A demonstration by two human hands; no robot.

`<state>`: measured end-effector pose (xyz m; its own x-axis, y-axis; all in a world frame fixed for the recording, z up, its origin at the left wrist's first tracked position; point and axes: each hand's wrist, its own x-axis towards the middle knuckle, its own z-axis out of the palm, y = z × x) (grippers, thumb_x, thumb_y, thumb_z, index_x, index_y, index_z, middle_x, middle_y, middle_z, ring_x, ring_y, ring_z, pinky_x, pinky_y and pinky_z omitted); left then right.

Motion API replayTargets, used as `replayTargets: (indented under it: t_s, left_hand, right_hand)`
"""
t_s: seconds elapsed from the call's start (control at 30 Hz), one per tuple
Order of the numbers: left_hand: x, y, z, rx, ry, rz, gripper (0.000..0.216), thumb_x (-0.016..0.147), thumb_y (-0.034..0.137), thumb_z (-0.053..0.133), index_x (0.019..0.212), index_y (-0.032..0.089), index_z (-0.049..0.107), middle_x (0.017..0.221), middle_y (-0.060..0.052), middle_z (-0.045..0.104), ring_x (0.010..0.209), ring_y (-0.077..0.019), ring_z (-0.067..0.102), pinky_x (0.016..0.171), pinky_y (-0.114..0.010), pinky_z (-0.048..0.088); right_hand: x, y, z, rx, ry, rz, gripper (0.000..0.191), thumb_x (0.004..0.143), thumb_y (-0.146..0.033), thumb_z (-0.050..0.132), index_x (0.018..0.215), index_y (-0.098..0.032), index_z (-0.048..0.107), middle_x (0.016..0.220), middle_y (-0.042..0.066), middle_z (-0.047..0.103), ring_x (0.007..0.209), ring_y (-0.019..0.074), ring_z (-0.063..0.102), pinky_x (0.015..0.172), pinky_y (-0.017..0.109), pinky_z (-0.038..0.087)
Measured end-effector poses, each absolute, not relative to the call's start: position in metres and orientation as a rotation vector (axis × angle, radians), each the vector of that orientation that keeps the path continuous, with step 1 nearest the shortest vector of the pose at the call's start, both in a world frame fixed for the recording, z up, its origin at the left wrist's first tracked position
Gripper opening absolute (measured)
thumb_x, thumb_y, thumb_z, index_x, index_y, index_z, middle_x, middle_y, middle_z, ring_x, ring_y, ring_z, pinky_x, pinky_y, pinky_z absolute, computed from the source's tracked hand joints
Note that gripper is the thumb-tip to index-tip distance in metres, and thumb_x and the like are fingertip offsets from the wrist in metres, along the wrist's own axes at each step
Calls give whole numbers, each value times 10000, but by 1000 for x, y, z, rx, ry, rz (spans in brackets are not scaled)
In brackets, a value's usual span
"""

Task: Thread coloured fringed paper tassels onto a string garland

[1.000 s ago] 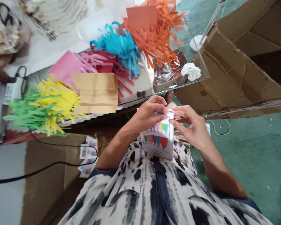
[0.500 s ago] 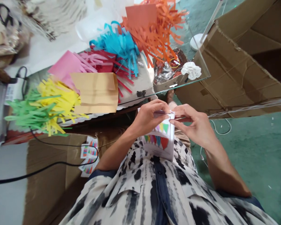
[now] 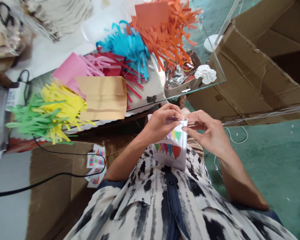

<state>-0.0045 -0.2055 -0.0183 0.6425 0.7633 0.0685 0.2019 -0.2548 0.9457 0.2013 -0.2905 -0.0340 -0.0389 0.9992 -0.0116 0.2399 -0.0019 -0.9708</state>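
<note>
A flat white packet [image 3: 168, 156], printed with colourful pennants, stands tilted against my lap. My left hand [image 3: 166, 120] grips its upper edge, the thumb in front and the fingers curled behind. At the packet's top right corner, my right hand [image 3: 202, 128] pinches the edge between thumb and fingers. The fingertips of both hands nearly meet there, and what lies exactly between them is too small to make out.
On the glass-topped table lie green [image 3: 32, 115], yellow [image 3: 62, 106], pink [image 3: 70, 71], blue [image 3: 127, 46] and orange [image 3: 162, 33] paper fringes, plus a tan folded paper [image 3: 102, 96]. Large cardboard boxes [image 3: 250, 73] stand right; another box [image 3: 52, 176] at lower left holds printed cards [image 3: 96, 160].
Both hands keep almost the same hold on the packet's top corner. The whole view has shifted very slightly; the things on the table have not moved.
</note>
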Motion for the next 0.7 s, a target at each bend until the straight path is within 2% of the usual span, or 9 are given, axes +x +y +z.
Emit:
replayTargets:
  t_s: [0.17,0.3,0.47,0.7]
  left_hand:
    - [-9,-201,-17,1822,725,567,172,951,204,699,1090,245,791,1201,-86,703,1175,-227,651,1084,-434,528]
    - [-14,-197,-16,1789,667,525,164,959,253,709,1106,251,782,1234,-94,678,1204,-238,636,1067,-423,541]
    - [-18,-197,-15,1742,635,529,167,969,292,717,1117,276,791,1261,-105,658,1223,-249,624,1039,-428,566]
    - [-21,-195,-10,1851,582,516,193,971,279,709,1147,295,786,1250,-104,669,1243,-265,612,1163,-536,492]
  right_hand:
    - [200,-293,-44,-1412,-1298,1157,435,885,-561,818,1221,-318,688,1101,37,791,976,257,779,855,458,699]
    - [201,-294,-40,-1442,-1292,1183,547,858,-522,860,1321,-331,640,1097,29,801,966,259,788,858,457,702]
    - [200,-292,-27,-1427,-1443,1117,358,931,-513,785,1240,-342,725,1242,33,772,1033,265,774,882,457,701]
    - [206,-290,-27,-1382,-1439,1175,292,920,-458,809,1182,-330,799,1185,31,794,1014,258,773,847,440,695]
